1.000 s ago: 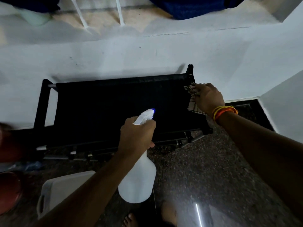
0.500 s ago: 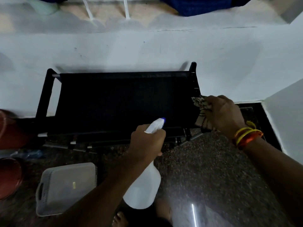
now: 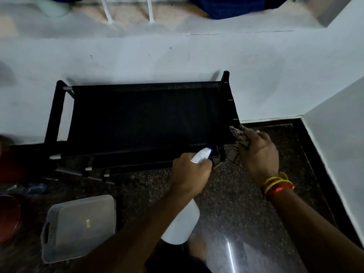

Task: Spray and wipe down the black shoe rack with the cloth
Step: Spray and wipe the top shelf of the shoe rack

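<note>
Black mesh tops the shoe rack (image 3: pixel 145 117), which stands on the floor against the white wall. Both hands are busy: the left hand (image 3: pixel 190 175) is wrapped round the neck of a white spray bottle (image 3: pixel 182 223), nozzle aimed at the near right corner, seemingly to wet it, while the right hand (image 3: pixel 257 152) bunches the checked cloth (image 3: pixel 238 135) against that corner's frame, ready to wipe. No label or writing is legible anywhere

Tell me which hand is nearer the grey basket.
Left. The left hand, gripping the spray bottle, is up and right of the basket; the right hand, holding the cloth, is farther right.
</note>
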`<move>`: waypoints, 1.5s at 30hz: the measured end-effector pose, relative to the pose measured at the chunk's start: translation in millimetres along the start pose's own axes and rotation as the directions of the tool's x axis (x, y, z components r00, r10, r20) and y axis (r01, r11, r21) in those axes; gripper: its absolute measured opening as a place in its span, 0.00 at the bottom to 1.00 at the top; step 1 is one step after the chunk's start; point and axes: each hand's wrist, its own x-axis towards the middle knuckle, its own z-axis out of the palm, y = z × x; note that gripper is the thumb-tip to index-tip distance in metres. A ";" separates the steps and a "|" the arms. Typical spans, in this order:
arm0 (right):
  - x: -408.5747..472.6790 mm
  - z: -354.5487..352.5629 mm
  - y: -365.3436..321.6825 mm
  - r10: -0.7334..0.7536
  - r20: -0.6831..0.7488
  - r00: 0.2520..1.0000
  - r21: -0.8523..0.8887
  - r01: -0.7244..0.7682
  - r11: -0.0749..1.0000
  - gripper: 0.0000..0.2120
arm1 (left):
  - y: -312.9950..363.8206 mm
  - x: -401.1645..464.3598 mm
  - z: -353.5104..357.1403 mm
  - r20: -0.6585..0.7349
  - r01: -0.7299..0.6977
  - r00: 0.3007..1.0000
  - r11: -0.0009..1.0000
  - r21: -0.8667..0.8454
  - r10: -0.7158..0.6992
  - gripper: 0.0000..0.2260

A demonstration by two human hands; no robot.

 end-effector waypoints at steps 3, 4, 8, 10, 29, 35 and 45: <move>-9.7 7.4 -7.6 0.000 -0.025 1.000 -0.050 -0.002 0.999 0.23 | -10.6 -0.6 -17.7 -0.050 0.005 0.999 1.000 -0.024 -0.006 0.10; -12.9 11.0 -11.5 -0.011 -0.030 0.999 -0.068 0.009 0.998 0.23 | -15.5 -0.4 -25.2 -0.067 0.017 0.998 0.999 -0.038 -0.020 0.10; -20.5 30.9 -38.9 -0.036 -0.026 0.999 -0.074 0.034 0.997 0.23 | -33.7 -1.9 -57.5 -0.131 0.040 0.990 0.993 -0.110 -0.054 0.08; -23.4 43.4 -55.7 -0.015 -0.015 1.000 -0.005 0.015 1.000 0.23 | -43.3 -2.6 -74.1 -0.180 0.027 0.982 0.989 -0.143 -0.053 0.10; -86.3 125.5 -276.1 -0.293 0.066 0.954 0.056 0.289 0.956 0.17 | -142.7 -29.5 -239.8 -0.425 -0.071 0.902 0.944 -0.323 -0.078 0.14; -101.9 147.8 -341.7 -0.362 0.074 0.929 0.064 0.358 0.932 0.15 | -162.8 -38.4 -276.2 -0.483 -0.040 0.870 0.962 -0.270 -0.099 0.10; -115.9 159.7 -399.2 -0.459 0.114 0.881 0.107 0.448 0.887 0.13 | -166.2 -46.1 -296.5 -0.492 -0.075 0.869 0.965 -0.252 -0.061 0.16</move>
